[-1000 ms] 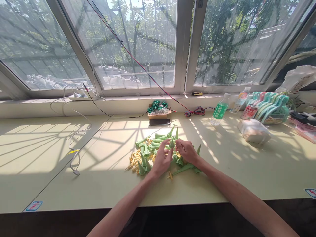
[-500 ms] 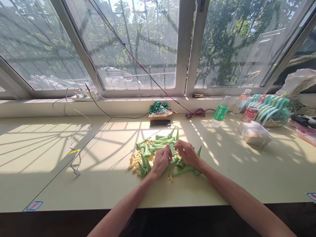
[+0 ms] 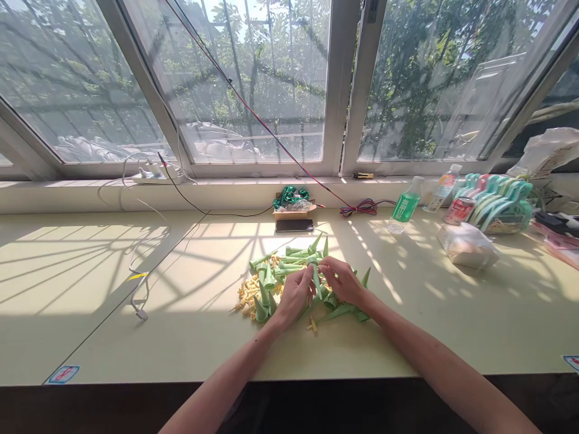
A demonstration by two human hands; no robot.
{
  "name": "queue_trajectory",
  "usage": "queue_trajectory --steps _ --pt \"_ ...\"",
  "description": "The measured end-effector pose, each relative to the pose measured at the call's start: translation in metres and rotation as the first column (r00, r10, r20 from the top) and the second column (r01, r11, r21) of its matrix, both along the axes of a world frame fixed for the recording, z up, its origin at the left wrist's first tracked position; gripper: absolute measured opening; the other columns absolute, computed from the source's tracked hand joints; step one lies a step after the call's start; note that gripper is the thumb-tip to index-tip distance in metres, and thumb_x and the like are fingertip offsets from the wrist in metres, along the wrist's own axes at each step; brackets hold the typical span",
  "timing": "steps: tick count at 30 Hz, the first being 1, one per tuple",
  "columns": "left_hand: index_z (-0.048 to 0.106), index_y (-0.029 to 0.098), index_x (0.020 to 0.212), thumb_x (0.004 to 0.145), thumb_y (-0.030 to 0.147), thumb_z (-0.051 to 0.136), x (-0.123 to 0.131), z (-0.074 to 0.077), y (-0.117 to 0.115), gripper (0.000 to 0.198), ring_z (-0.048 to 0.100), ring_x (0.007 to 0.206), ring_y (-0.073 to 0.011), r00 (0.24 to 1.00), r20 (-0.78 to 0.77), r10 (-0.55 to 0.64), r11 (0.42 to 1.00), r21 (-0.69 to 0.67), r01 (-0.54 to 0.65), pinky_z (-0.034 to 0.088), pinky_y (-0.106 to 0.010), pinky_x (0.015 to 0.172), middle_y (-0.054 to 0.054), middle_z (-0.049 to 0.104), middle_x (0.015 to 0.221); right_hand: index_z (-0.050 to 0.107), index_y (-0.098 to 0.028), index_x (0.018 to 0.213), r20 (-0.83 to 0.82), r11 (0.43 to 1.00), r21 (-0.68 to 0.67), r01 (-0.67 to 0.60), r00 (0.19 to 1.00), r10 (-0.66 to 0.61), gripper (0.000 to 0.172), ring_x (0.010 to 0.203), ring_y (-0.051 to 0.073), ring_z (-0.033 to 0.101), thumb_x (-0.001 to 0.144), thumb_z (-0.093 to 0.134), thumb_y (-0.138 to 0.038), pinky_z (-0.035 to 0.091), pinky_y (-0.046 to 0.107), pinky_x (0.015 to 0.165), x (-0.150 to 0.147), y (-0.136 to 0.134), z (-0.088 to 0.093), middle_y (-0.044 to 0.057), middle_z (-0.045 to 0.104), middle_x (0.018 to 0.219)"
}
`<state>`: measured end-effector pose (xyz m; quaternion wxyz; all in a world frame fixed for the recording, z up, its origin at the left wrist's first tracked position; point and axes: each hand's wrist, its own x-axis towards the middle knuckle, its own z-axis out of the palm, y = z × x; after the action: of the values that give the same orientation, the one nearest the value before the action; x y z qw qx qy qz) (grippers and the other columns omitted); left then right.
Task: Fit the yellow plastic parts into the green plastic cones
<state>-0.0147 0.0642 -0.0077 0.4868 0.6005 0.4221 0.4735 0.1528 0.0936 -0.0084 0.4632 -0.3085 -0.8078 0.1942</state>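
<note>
Between my hands is a green plastic cone (image 3: 317, 284), its wide end up and its point down. My left hand (image 3: 295, 296) is closed on it, thumb near the wide rim. At the other side my right hand (image 3: 342, 279) has its fingers pinched close to the cone's rim; what its fingertips grip, if anything, is too small to make out. Under and around both hands spreads a pile of green cones (image 3: 296, 253). Small yellow plastic pieces (image 3: 248, 295) lie heaped at the left of the pile, and a single yellow piece (image 3: 312, 326) lies in front.
Behind the pile are a black phone (image 3: 294, 225) and a small cardboard box (image 3: 294, 214) holding green ribbon. To the right stand a green-labelled bottle (image 3: 406, 207), a red can (image 3: 459, 210), a wrapped package (image 3: 468, 246) and hangers (image 3: 509, 202). A white cable (image 3: 139, 289) lies left.
The green cone in my hands has turned slightly, its tip now lower and further right. My hands have barely shifted.
</note>
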Motion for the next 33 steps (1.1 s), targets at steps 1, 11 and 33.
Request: queue_trajectory --steps 1,11,33 --pt "0.063 0.015 0.075 0.095 0.057 0.044 -0.0002 0.0005 -0.0002 0.05 0.049 0.041 -0.0111 1.0 -0.003 -0.003 1.0 0.001 0.003 0.038 -0.023 0.041 0.0 0.055 0.054 0.05 -0.021 0.079 0.001 1.0 -0.007 -0.002 1.0 0.002 0.029 0.056 0.012 0.044 0.102 0.038 -0.032 0.036 0.025 0.057 0.0 0.0 0.0004 -0.001 0.051 0.066" --pt "0.06 0.015 0.075 0.096 0.052 0.047 0.0003 0.0093 -0.0059 0.044 0.048 0.04 -0.0098 0.996 -0.094 -0.009 0.999 0.053 0.014 0.036 -0.022 0.042 0.002 0.054 0.054 0.046 -0.021 0.069 0.01 0.998 -0.059 0.009 1.0 -0.009 0.04 0.051 0.011 0.045 0.104 0.034 -0.035 0.037 0.025 0.055 -0.0003 0.0002 0.0005 -0.002 0.051 0.057" --pt "0.054 0.019 0.099 0.091 0.049 0.056 0.0039 0.0015 -0.004 0.031 0.044 0.041 -0.0081 0.998 -0.059 0.025 0.999 0.047 -0.023 0.036 -0.021 0.04 0.005 0.051 0.059 0.042 -0.023 0.066 -0.033 0.992 -0.101 0.073 0.996 -0.077 0.044 0.047 0.013 0.043 0.105 0.03 -0.04 0.036 0.028 0.051 -0.0018 0.0015 -0.0041 -0.002 0.047 0.054"
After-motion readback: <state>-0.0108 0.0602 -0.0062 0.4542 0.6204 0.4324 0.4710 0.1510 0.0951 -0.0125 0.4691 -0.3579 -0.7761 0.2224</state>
